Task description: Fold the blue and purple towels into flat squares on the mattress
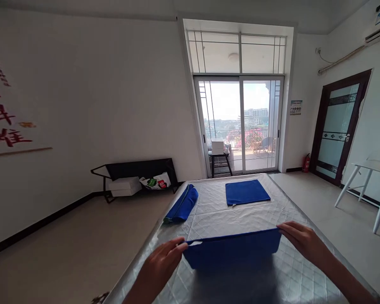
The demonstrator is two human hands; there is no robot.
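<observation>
Cloth [232,249], blue, stretched by its top edge over the near part of the quilted mattress [304,270]. We observe the left hand [162,258] pinching one upper corner beside a white tag [196,243], the right hand [300,239] pinching the other. Farther along, we record a flat blue piece [247,192] and, leftward, a folded blue bundle [183,204].

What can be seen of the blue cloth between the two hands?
The blue cloth looks like plain, roughly rectangular fabric, with a white tag near one upper corner. The left hand pinches that corner, the right hand the other. It hangs over the mattress, upper edge nearly straight; whether its lower edge touches is unclear.
</observation>
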